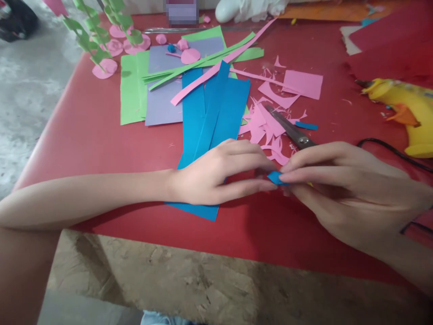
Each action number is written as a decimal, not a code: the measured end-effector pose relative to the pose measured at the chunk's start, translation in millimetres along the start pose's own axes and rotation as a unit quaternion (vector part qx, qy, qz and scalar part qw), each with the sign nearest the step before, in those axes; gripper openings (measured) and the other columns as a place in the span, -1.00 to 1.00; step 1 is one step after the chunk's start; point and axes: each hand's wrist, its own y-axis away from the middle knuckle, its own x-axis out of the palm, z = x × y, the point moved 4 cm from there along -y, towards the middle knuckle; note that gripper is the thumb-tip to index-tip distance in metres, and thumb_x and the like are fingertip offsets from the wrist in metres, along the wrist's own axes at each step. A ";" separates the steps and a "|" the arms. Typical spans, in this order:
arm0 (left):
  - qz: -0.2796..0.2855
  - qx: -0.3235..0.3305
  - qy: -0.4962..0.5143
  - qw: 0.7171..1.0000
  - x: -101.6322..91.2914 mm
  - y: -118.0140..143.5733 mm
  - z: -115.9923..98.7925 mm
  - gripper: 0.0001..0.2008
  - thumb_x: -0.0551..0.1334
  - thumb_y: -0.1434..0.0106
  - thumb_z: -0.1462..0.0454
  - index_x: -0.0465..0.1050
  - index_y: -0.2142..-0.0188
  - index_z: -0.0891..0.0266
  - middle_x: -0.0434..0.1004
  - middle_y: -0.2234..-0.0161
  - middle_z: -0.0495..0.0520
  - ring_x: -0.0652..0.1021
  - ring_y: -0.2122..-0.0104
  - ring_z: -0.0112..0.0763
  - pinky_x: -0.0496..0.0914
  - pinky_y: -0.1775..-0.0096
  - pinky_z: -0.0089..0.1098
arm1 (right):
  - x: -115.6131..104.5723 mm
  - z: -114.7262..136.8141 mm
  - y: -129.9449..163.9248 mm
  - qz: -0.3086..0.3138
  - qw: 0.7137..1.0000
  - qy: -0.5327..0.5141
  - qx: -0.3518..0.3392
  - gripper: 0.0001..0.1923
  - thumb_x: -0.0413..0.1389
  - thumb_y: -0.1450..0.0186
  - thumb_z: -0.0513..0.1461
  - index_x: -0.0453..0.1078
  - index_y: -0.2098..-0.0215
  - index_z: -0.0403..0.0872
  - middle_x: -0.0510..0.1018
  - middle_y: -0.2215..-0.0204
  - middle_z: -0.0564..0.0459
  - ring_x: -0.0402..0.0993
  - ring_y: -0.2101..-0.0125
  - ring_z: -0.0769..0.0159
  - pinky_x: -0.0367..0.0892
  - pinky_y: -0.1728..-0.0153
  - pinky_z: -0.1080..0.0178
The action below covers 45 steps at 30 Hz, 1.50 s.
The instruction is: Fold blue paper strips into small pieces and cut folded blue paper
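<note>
A small folded piece of blue paper [276, 178] is pinched between my two hands, just above the red tabletop. My left hand [225, 169] reaches in from the left with its fingertips closed on the near side of the piece. On the other side, my right hand [341, 185] grips it between thumb and fingers. Under my left hand and wrist lie blue paper strips [216, 113]. Scissors [292, 128] rest just beyond my right hand, their handles hidden behind it, among pink paper scraps [262, 124].
Green and purple sheets [164, 110] lie beyond the blue strips, with long pink and green strips across them. Paper plants on pink round bases [104, 68] stand at the far left. A yellow glue gun [419, 117] with a black cord lies at the right.
</note>
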 end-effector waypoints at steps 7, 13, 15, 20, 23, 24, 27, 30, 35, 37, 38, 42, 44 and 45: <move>0.023 -0.002 0.011 1.000 1.1 -2.1 -0.6 -0.81 0.08 -0.31 0.27 0.39 0.27 0.39 0.53 0.37 0.13 0.47 0.32 -0.47 0.34 0.21 -0.41 | 0.8 -1.0 1.0 0.005 1.000 -0.012 0.029 -0.79 0.13 -0.19 -0.45 0.39 0.39 0.00 0.50 0.38 0.21 0.43 0.36 0.63 0.38 0.29 0.50; 0.055 -0.014 0.060 0.997 6.0 -2.9 3.0 -0.74 0.06 -0.32 0.24 0.41 0.35 0.38 0.51 0.46 0.12 0.45 0.40 -0.48 0.36 0.27 -0.44 | 1.1 -0.7 0.6 -0.014 0.999 0.016 0.038 -0.79 0.10 -0.21 -0.44 0.40 0.38 0.01 0.52 0.39 0.21 0.46 0.37 0.59 0.39 0.31 0.48; 0.072 -0.015 0.067 0.995 7.4 -3.2 3.5 -0.72 0.03 -0.33 0.24 0.42 0.37 0.38 0.51 0.46 0.13 0.45 0.39 -0.47 0.37 0.26 -0.43 | 1.7 0.5 1.0 -0.004 0.999 0.036 0.016 -0.78 0.10 -0.20 -0.45 0.40 0.36 0.00 0.53 0.38 0.18 0.47 0.36 0.56 0.40 0.29 0.48; 0.042 -0.040 0.095 0.994 3.2 -3.4 4.0 -0.75 0.02 -0.33 0.33 0.42 0.38 0.39 0.50 0.47 0.10 0.45 0.39 -0.53 0.37 0.24 -0.50 | 3.0 -0.3 1.6 -0.013 1.000 0.021 0.019 -0.73 0.10 -0.15 -0.48 0.38 0.27 -0.03 0.53 0.33 0.11 0.47 0.30 0.51 0.40 0.22 0.45; 0.036 -0.059 0.102 0.992 1.7 -2.9 4.3 -0.76 0.02 -0.32 0.35 0.41 0.38 0.38 0.49 0.48 0.07 0.44 0.40 -0.56 0.37 0.25 -0.53 | 4.6 -3.5 1.9 -0.015 0.998 -0.026 0.053 -0.74 0.07 -0.18 -0.46 0.37 0.25 -0.01 0.50 0.31 0.11 0.45 0.32 0.50 0.42 0.28 0.44; 0.038 -0.062 0.099 0.992 1.6 -2.8 4.3 -0.76 0.02 -0.32 0.35 0.41 0.39 0.38 0.48 0.49 0.06 0.43 0.40 -0.56 0.36 0.26 -0.52 | 5.5 -4.5 2.2 -0.011 0.997 -0.047 0.061 -0.74 0.07 -0.19 -0.45 0.37 0.25 0.00 0.49 0.31 0.12 0.45 0.34 0.52 0.42 0.33 0.45; 0.040 -0.058 0.079 0.994 1.4 -2.6 4.0 -0.75 0.02 -0.33 0.33 0.39 0.41 0.38 0.44 0.51 0.05 0.41 0.43 -0.55 0.35 0.29 -0.51 | 7.6 -7.6 3.8 0.002 0.993 -0.085 0.081 -0.77 0.12 -0.18 -0.43 0.37 0.26 -0.01 0.46 0.32 0.17 0.41 0.41 0.59 0.39 0.42 0.50; 0.037 -0.048 0.062 0.996 1.4 -2.6 3.7 -0.74 0.00 -0.34 0.31 0.36 0.41 0.35 0.42 0.51 0.05 0.40 0.43 -0.55 0.35 0.30 -0.51 | 8.0 -9.3 5.4 0.005 0.991 -0.096 0.091 -0.78 0.15 -0.17 -0.43 0.36 0.27 -0.02 0.46 0.33 0.19 0.40 0.42 0.61 0.39 0.41 0.51; 0.053 -0.027 0.044 0.997 3.6 -2.4 3.2 -0.75 -0.03 -0.36 0.29 0.33 0.37 0.33 0.44 0.45 0.08 0.41 0.38 -0.53 0.37 0.26 -0.52 | 8.0 -7.6 7.2 0.029 0.990 -0.091 0.101 -0.83 0.13 -0.20 -0.39 0.35 0.29 -0.02 0.46 0.35 0.16 0.47 0.33 0.52 0.43 0.33 0.43; 0.064 -0.026 0.038 0.997 4.7 -2.2 3.8 -0.74 -0.05 -0.36 0.27 0.31 0.37 0.32 0.44 0.44 0.09 0.41 0.37 -0.52 0.37 0.25 -0.51 | 7.9 -7.7 7.3 0.022 0.989 -0.090 0.119 -0.84 0.13 -0.20 -0.37 0.35 0.30 0.00 0.46 0.36 0.16 0.47 0.34 0.49 0.43 0.36 0.41; 0.067 -0.024 0.036 0.997 4.9 -2.1 3.8 -0.74 -0.06 -0.37 0.27 0.31 0.37 0.30 0.44 0.43 0.09 0.41 0.36 -0.50 0.38 0.24 -0.49 | 8.1 -8.3 7.2 0.015 0.986 -0.100 0.134 -0.85 0.13 -0.19 -0.37 0.34 0.32 0.01 0.46 0.37 0.16 0.47 0.37 0.48 0.43 0.41 0.40; 0.057 0.003 -0.003 0.998 4.3 -1.3 0.6 -0.78 -0.06 -0.36 0.30 0.30 0.32 0.31 0.46 0.39 0.13 0.40 0.33 -0.46 0.36 0.21 -0.46 | 13.2 -10.3 4.6 0.022 0.958 -0.201 0.204 -0.89 0.12 -0.16 -0.35 0.32 0.42 0.00 0.41 0.55 0.22 0.36 0.62 0.52 0.31 0.66 0.42; 0.047 0.022 -0.050 0.997 4.2 -0.4 -2.5 -0.77 -0.06 -0.36 0.29 0.30 0.33 0.32 0.45 0.41 0.12 0.40 0.34 -0.44 0.35 0.23 -0.43 | 19.0 -9.9 4.2 0.078 0.928 -0.265 0.252 -0.88 0.10 -0.18 -0.31 0.31 0.52 -0.04 0.35 0.67 0.23 0.26 0.73 0.55 0.20 0.76 0.46; 0.043 0.031 -0.078 0.996 4.4 0.1 -4.1 -0.76 -0.08 -0.36 0.28 0.30 0.34 0.31 0.45 0.42 0.11 0.40 0.35 -0.43 0.34 0.24 -0.42 | 22.7 -9.6 5.5 0.119 0.903 -0.297 0.288 -0.83 0.09 -0.19 -0.27 0.30 0.56 -0.06 0.32 0.72 0.23 0.22 0.77 0.56 0.15 0.80 0.47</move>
